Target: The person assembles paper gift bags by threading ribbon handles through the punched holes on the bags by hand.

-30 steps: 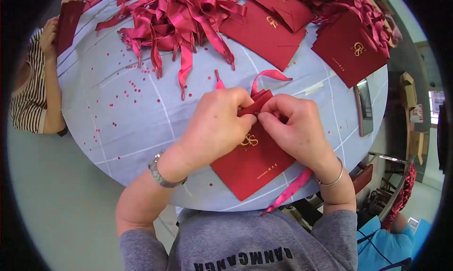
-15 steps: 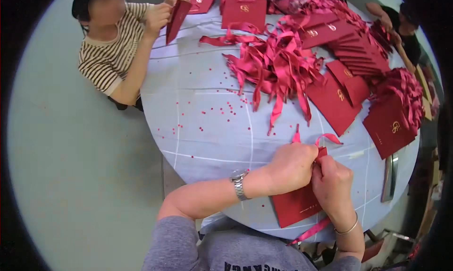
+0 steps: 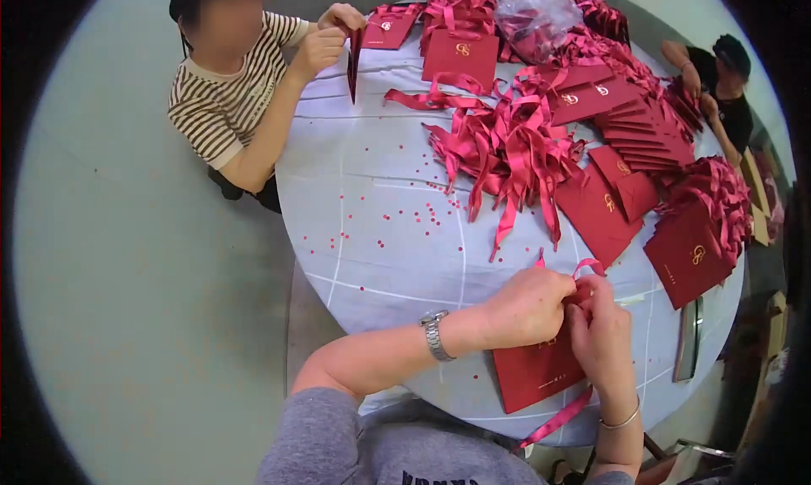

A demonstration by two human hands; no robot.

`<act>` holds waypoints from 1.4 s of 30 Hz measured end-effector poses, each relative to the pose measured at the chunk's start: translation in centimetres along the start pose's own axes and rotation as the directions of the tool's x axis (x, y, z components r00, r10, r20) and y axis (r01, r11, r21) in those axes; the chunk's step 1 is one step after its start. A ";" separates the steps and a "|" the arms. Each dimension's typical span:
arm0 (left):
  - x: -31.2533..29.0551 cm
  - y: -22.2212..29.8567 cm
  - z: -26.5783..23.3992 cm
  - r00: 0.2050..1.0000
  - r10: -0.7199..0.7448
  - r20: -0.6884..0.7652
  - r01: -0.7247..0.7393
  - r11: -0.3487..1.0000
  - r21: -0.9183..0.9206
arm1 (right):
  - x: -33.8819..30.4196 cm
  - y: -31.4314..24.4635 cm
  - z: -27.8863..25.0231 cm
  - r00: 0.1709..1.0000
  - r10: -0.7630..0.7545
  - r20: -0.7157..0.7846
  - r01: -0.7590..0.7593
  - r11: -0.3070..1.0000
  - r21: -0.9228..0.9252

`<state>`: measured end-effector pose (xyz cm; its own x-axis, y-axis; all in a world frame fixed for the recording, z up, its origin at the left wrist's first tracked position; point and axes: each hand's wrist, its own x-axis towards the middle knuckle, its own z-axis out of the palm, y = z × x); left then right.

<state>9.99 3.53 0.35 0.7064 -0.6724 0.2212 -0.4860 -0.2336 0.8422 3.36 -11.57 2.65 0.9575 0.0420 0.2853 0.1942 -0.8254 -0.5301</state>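
A dark red paper bag [image 3: 541, 377] with a gold emblem lies tilted on the table edge in front of me. My left hand [image 3: 534, 306] is closed over its top edge, thumb and fingers pressed together. Close against it, my right hand [image 3: 601, 329] pinches at the bag's top corner, where a pink-red ribbon [image 3: 590, 266] loops up behind the fingers. Exactly what lies between the fingertips is hidden. Another ribbon length [image 3: 556, 421] trails out below my right wrist, over the near table edge.
A heap of loose ribbons [image 3: 515, 151] fills the table's middle. Finished-looking red bags [image 3: 697, 257] and a fanned stack [image 3: 646, 134] sit to the right, near a metal-edged strip [image 3: 688, 341]. Small red paper dots dot the cloth [image 3: 397, 269]. Two people [image 3: 241, 88] work across the table.
The view has shifted, so the table sits slightly right and lower on its left side. My right fingers have lifted and curled at the bag's top, and the ribbon loop there looks tighter.
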 end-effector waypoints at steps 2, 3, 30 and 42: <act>0.3 -0.5 -0.4 0.999 0.018 0.035 -0.017 0.999 -0.031 | 0.2 0.0 -0.3 0.999 -0.008 0.049 0.006 0.999 0.051; 0.3 -0.6 -0.7 0.997 0.032 0.073 -0.028 0.998 -0.065 | 0.1 -0.2 -0.6 0.995 0.035 0.090 -0.043 0.995 0.087; 1.7 -2.6 -4.8 0.905 -0.378 -0.194 0.374 0.925 -0.062 | -1.1 3.0 -1.7 0.958 0.157 0.240 -0.232 0.916 0.328; -1.2 1.3 -5.2 0.967 -0.254 -0.030 0.255 0.948 0.189 | -1.1 3.8 -0.9 0.983 0.053 0.178 -0.109 0.941 0.319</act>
<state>11.20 7.69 3.71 0.8218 -0.5696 0.0149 -0.3780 -0.5254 0.7622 2.83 -15.22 1.01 0.9891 0.0977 0.1099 0.1467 -0.6019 -0.7850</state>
